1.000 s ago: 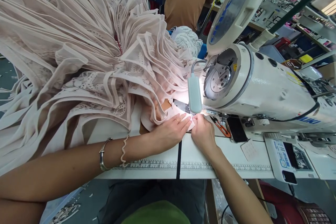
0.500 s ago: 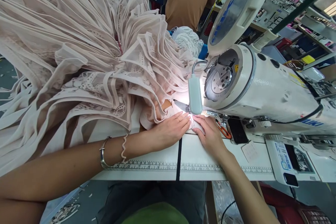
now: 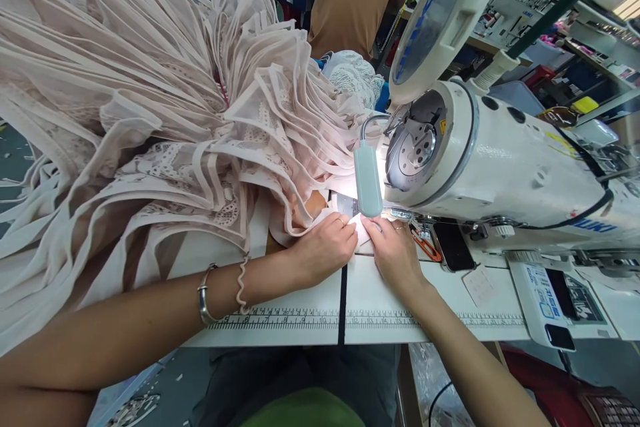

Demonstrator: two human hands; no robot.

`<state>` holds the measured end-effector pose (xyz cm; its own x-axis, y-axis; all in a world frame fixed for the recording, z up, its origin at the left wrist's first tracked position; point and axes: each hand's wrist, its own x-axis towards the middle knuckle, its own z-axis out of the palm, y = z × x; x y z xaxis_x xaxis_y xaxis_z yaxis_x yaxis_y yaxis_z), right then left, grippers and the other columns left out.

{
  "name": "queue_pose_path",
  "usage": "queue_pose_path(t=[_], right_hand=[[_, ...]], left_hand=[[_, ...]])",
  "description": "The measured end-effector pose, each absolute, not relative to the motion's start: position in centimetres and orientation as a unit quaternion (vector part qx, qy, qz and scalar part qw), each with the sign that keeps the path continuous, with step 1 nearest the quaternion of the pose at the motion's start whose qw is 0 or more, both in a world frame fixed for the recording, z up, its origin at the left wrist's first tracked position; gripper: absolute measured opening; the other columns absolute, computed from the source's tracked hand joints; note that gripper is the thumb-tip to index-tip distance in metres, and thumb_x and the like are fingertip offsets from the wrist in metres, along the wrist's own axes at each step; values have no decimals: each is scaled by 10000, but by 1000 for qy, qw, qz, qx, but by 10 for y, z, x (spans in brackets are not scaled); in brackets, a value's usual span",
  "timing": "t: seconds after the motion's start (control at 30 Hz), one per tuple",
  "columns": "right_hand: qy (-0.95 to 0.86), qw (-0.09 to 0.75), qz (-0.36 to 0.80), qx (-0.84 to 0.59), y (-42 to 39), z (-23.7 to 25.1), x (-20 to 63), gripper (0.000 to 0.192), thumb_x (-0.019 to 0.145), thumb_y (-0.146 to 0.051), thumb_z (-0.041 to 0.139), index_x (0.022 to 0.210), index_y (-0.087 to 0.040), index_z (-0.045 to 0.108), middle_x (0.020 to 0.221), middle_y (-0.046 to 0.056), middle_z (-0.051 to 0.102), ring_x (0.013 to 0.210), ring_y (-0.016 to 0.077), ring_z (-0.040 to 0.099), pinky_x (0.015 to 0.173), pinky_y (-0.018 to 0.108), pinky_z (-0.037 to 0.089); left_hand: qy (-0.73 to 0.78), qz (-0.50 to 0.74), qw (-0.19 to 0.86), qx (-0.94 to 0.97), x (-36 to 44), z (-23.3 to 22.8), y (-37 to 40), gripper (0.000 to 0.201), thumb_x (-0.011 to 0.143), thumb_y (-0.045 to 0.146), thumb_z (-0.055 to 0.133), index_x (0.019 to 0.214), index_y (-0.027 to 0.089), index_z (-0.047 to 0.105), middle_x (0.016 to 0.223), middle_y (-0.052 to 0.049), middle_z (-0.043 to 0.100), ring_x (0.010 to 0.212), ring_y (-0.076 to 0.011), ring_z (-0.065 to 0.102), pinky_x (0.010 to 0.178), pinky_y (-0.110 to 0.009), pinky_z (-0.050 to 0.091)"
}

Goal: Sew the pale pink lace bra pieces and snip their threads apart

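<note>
head view: left hand pinches fabric, right hand touches it, grip unclear, both inside table edge.

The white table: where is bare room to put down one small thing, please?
The white table shows bare patches between the black strip and right hand, and between right forearm and paper note, above the ruler marks. Crowded: left, under the fabric pile; right, around the phone and orange tool.
</note>
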<state>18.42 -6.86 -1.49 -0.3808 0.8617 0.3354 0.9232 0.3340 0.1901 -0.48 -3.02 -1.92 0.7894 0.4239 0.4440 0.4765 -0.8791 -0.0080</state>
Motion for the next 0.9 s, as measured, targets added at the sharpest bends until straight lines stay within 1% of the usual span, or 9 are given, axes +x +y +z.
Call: queue_pose_path(t=[0.07, 0.17, 0.27, 0.37, 0.47, 0.6, 0.8, 0.9], right_hand=[[-823, 73, -165, -539, -67, -13, 186, 422, 966, -90, 321, 1246, -178, 625, 1004, 98, 707, 856, 215, 589, 864, 384, 450], [-825, 75, -145, -540, -64, -13, 189, 416, 957, -94, 333, 1232, -184, 633, 973, 94, 711, 845, 219, 591, 849, 376, 455], [-815, 91, -135, -556, -63, -17, 191, 437, 945, -85, 324, 1217, -209, 642, 973, 82, 716, 839, 221, 596, 840, 376, 468], [-807, 111, -137, -564, -63, -23, 191, 480, 919, -49, 299, 1209, -209, 647, 1002, 78, 720, 826, 218, 600, 808, 371, 478], [-804, 118, -139, -567, -63, -25, 192, 495, 896, -33, 301, 1200, -205, 652, 973, 66, 723, 804, 226, 590, 794, 385, 480], [-808, 115, -121, -566, -63, -25, 195, 515, 862, -21, 314, 1182, -232, 658, 955, 52, 716, 818, 236, 576, 802, 402, 480], [-798, 117, -126, -577, -61, -27, 196, 436, 897, -67, 337, 1108, -238, 678, 939, 51, 709, 851, 242, 565, 819, 384, 457], [-791, 107, -107, -592, -61, -25, 194, 437, 899, -70, 337, 1112, -242, 678, 945, 64, 697, 849, 233, 562, 810, 363, 444]], left_hand=[[-228, -226, 58, -945, 0, -22, -32, 253, 953, 41, 382, 918, 76, 630, 895, -113, 656, 856, -202, 584, 779, -325, 447], [-221, -237, 56, -944, 4, -27, -36, 279, 968, 54, 363, 1101, 40, 608, 1077, -163, 665, 1042, -227, 593, 923, -364, 429], [-219, -233, 64, -945, 5, -30, -38, 305, 965, 58, 369, 1186, 17, 575, 1165, -190, 649, 1119, -244, 587, 991, -389, 399], [-221, -231, 85, -944, 5, -30, -39, 315, 960, 56, 375, 1201, 5, 572, 1191, -197, 643, 1132, -256, 588, 999, -396, 388], [-225, -236, 109, -939, 5, -29, -39, 324, 962, 56, 358, 1188, 19, 588, 1194, -173, 653, 1120, -252, 589, 989, -387, 388], [-225, -244, 115, -936, 4, -27, -38, 321, 966, 60, 356, 1172, 33, 602, 1163, -142, 669, 1094, -242, 595, 991, -374, 376], [-228, -228, 107, -941, 3, -27, -35, 347, 993, 78, 303, 1197, 46, 582, 1183, -143, 661, 1124, -230, 581, 988, -375, 377], [-230, -215, 103, -943, 4, -27, -35, 355, 1000, 85, 287, 1193, 43, 581, 1194, -149, 655, 1130, -238, 581, 987, -382, 376]])
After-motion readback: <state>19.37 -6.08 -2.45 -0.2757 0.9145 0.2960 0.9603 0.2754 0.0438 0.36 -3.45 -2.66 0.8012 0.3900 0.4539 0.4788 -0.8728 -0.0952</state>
